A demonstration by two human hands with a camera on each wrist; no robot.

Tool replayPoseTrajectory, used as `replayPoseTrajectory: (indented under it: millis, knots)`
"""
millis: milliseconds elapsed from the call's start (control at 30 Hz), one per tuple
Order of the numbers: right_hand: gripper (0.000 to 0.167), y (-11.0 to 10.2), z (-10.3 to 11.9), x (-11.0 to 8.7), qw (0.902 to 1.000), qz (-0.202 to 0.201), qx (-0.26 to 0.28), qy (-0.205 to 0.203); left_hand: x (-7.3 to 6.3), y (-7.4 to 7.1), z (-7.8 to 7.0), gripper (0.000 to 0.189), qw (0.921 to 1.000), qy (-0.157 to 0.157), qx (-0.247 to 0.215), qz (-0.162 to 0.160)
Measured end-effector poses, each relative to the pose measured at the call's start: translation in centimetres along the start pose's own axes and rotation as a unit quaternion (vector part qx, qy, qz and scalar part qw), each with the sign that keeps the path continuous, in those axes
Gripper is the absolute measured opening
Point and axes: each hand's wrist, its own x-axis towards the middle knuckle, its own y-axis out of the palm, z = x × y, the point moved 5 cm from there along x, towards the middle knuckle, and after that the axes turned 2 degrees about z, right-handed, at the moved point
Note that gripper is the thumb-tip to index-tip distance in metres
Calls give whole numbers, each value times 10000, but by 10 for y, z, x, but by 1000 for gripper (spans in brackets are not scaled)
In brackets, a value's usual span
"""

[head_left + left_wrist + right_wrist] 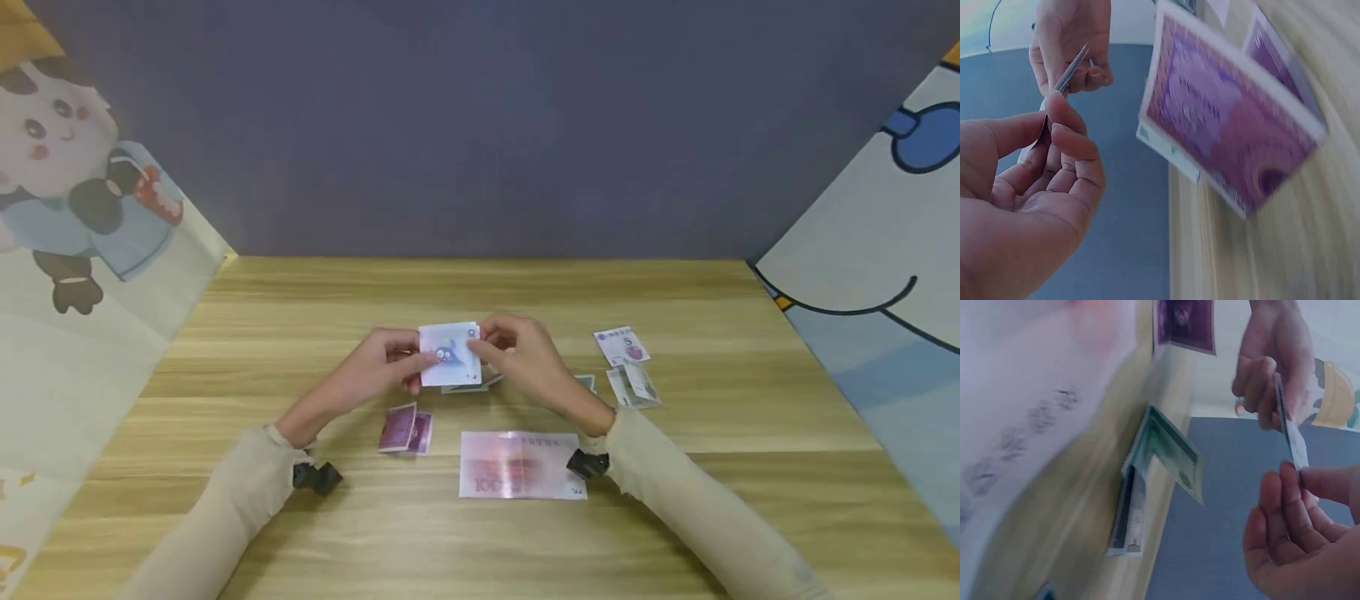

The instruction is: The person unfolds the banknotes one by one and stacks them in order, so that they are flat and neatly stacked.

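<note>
We pinch the paper (453,348), left hand (378,367) at nine o'clock, right hand (527,360) at three, and should line its edges up.

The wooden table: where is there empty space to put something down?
There's bare table along the dark wall, beyond the left hand and right hand, and right of the note marked 5. The middle is crowded with the pink note, folded purple note and green note.

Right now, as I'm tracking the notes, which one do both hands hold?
The pale blue-cartoon note, held up facing the head camera; the others rest on the table.
</note>
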Motion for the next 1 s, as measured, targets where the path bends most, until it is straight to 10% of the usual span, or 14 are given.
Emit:
replayPoseTrajectory:
  millis: [1000]
  knots:
    - [5, -26, 3, -82, 9973, -486, -504, -224, -16, 67, -23, 14, 9972, 117, -41, 739]
